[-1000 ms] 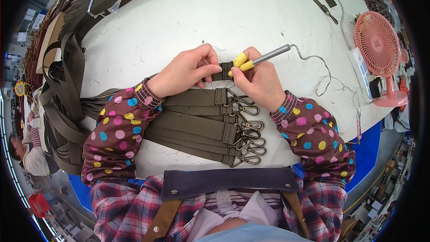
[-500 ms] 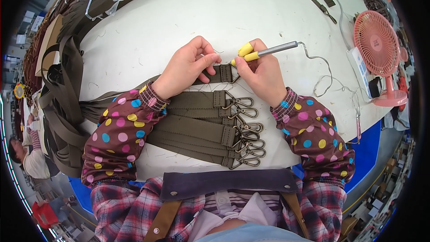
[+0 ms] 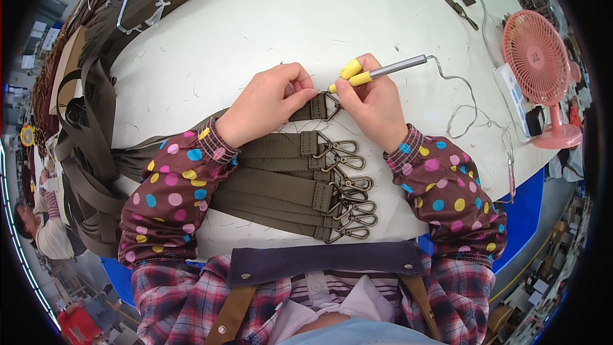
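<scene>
My left hand (image 3: pixel 258 103) is closed over an olive-brown webbing strap (image 3: pixel 309 110), its thumb and forefinger pinched beside the stitched end. A metal ring (image 3: pixel 332 107) sits at that end. In my right hand (image 3: pixel 377 108) is a pen-shaped electric tool (image 3: pixel 400 66) with a silver barrel, a yellow grip and a thin cord. Its yellow end points at the strap, just above the ring; the very tip is too small to make out. Yellow wrapping covers one finger of that hand. Below lie several similar straps (image 3: pixel 271 185) with metal snap hooks (image 3: pixel 355 183) facing right.
A pink fan (image 3: pixel 535 51) stands at the right beside a white power strip (image 3: pixel 511 92). Bundled straps (image 3: pixel 96 172) are heaped on the left, more at the back. The tool's grey cord (image 3: pixel 470 92) runs across the white table (image 3: pixel 223 32). Loose thread bits are scattered about.
My left fingers have drawn together and shifted slightly down along the strap end. The tool in my right hand has barely moved.
</scene>
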A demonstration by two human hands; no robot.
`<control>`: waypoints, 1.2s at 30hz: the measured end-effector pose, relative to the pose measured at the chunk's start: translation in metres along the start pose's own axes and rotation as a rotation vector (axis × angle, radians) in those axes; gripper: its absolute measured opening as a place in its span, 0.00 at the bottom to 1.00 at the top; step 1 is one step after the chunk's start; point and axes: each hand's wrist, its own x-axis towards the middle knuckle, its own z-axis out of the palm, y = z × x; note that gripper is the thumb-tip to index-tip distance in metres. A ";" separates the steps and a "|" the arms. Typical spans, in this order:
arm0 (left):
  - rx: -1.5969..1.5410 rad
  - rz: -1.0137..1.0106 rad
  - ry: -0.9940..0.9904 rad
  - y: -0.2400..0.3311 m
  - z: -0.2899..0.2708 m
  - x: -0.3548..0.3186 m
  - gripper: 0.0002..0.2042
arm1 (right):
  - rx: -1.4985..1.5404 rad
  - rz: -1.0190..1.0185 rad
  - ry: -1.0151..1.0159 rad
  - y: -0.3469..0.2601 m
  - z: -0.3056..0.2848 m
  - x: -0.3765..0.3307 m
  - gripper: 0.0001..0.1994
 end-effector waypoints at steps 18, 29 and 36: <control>-0.168 -0.117 -0.067 -0.004 0.001 0.000 0.06 | -0.216 -0.028 -0.081 -0.005 0.001 0.000 0.09; -0.186 -0.105 -0.052 0.000 -0.004 -0.001 0.06 | -0.187 -0.029 -0.060 -0.003 0.001 -0.001 0.09; 0.375 0.277 -0.088 0.010 -0.017 -0.006 0.09 | -0.122 0.009 -0.085 -0.006 -0.009 -0.010 0.08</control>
